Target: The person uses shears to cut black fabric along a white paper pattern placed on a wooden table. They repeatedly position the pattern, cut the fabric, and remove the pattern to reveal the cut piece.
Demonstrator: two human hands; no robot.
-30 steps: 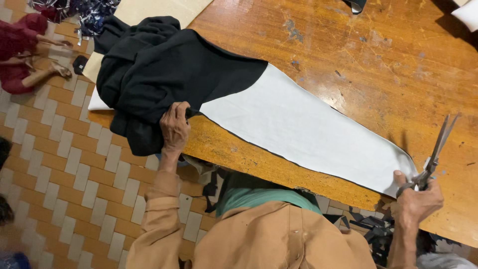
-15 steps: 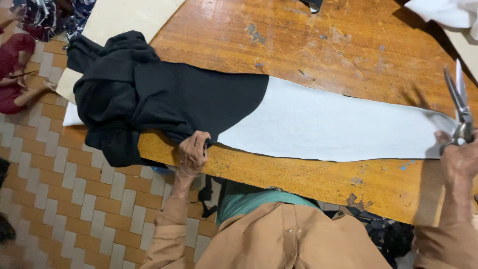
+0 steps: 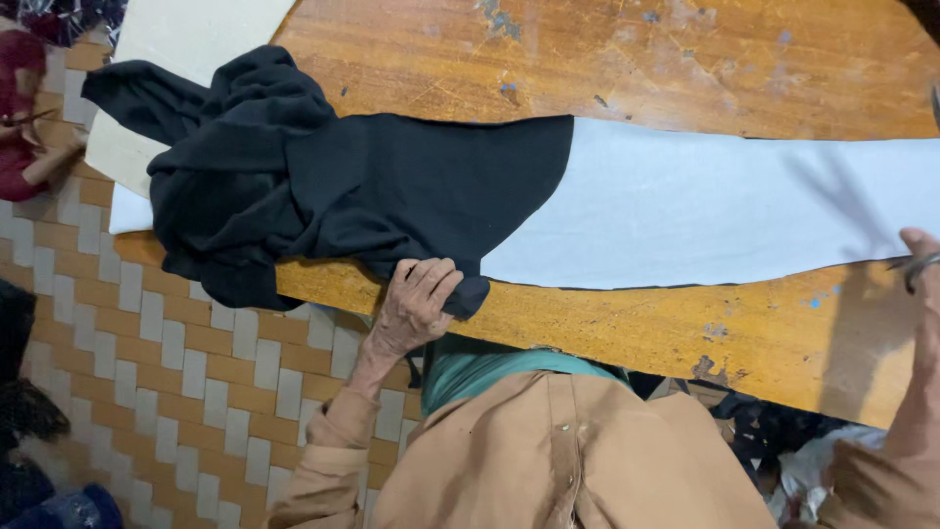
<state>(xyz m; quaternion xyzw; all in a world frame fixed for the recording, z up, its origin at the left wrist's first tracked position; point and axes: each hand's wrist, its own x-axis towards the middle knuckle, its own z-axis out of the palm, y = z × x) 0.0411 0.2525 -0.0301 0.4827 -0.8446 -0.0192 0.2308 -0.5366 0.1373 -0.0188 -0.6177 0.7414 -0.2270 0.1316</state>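
The person's left hand point(image 3: 416, 306) rests at the near edge of the wooden table point(image 3: 685, 59), fingers curled down over the lower hem of the black fabric point(image 3: 392, 191), pinning it where it hangs just over the edge. To do this well, the hand should press flat and draw the cloth gently taut along its length, so that the layers do not creep apart; the bunched end needs smoothing rather than tugging. The right hand point(image 3: 920, 284) shows only at the frame's right border, closed around a thin metal tool point(image 3: 913, 264), apparently scissor handles, though too little shows to be sure; it sits just off the white fabric's near edge. The black fabric is matte and soft, lying flat in the middle of the table and heaped in loose folds at the left end, where it spills over a pale cream sheet point(image 3: 186, 39). Its right edge runs in a slanting curve across the long white fabric strip point(image 3: 705, 206), which lies smooth and flat, with a thin dark line along its near edge. Below the table runs a tiled floor point(image 3: 147, 362) in tan and cream.
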